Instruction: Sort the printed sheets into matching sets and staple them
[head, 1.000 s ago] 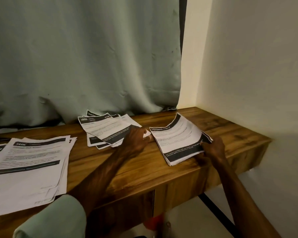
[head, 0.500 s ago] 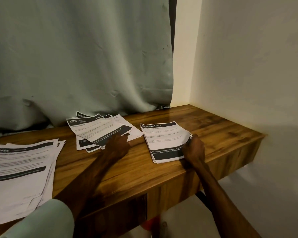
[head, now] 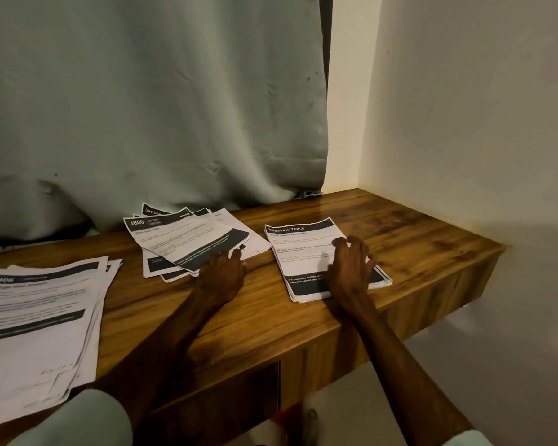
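Note:
Three groups of printed sheets lie on the wooden table. A squared stack headed "DRESSING TABLE" sits at the right, and my right hand rests on its lower right part with fingers loosely bent over the paper. A fanned, untidy pile with a "3800" sheet on top lies in the middle; my left hand touches its near edge with the fingertips. A larger loose pile headed "3406" lies at the far left. No stapler shows.
A pale green curtain hangs behind the table down to its top. A cream wall closes the right side at the table's corner. The table's front edge and right end drop off to the floor below.
The right stack, lifted and tilted a second ago, now lies flat and squared on the table. My right hand has slid from its corner onto its top. My left hand stays at the middle pile.

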Action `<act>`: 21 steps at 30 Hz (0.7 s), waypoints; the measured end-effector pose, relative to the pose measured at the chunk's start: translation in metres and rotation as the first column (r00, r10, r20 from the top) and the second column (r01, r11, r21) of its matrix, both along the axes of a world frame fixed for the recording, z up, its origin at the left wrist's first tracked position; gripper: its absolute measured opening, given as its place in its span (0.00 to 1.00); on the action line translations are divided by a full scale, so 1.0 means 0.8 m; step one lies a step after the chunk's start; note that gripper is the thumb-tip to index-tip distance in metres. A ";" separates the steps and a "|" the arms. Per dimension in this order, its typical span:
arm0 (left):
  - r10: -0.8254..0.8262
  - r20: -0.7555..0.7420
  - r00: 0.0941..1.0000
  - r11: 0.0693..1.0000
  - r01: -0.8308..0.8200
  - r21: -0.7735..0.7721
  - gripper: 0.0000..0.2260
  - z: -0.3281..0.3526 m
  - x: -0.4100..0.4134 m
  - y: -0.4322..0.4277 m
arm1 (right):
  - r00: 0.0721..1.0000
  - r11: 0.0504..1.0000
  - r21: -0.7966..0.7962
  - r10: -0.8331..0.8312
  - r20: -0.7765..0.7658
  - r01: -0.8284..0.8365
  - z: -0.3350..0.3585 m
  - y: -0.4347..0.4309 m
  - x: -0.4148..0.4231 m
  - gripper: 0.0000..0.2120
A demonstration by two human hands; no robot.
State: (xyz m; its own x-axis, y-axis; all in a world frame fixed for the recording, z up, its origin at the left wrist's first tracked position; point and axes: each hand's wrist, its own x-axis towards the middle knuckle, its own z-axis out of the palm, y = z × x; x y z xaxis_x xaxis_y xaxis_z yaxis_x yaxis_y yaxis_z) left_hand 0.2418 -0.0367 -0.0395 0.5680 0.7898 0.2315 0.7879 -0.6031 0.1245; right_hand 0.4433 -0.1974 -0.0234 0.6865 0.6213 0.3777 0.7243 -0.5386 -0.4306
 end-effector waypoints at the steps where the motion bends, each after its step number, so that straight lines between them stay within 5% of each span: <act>1: -0.007 0.006 1.000 1.000 0.007 0.001 0.21 0.001 -0.001 0.000 | 0.999 0.999 0.016 0.039 -0.002 -0.039 0.001 0.008 -0.007 0.30; 8: -0.014 0.155 0.988 0.996 0.001 0.088 0.25 0.018 -0.023 0.016 | 0.925 0.929 0.102 0.366 -0.100 -0.356 0.030 0.080 -0.059 0.17; 13: 0.192 0.366 0.910 0.965 -0.244 0.100 0.20 0.031 -0.072 0.064 | 0.862 0.871 0.122 0.489 -0.130 -0.476 0.049 0.167 -0.090 0.12; 18: 0.425 0.403 0.811 0.899 -0.430 -0.082 0.31 0.014 -0.121 0.110 | 0.860 0.868 0.003 0.492 -0.137 -0.496 0.057 0.239 -0.104 0.19; 21: 0.444 0.341 0.829 0.896 -0.409 -0.174 0.42 -0.008 -0.123 0.129 | 0.893 0.886 -0.131 0.429 -0.134 -0.445 0.054 0.275 -0.111 0.29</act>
State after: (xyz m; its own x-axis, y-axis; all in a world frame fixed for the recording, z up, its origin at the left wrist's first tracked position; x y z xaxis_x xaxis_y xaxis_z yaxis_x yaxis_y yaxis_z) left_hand 0.1434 0.0669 -0.0456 0.0595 0.9610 0.2700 0.8518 -0.1899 0.4882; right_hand 0.3549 0.0225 0.0199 0.3606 0.9114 0.1980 0.8598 -0.2426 -0.4494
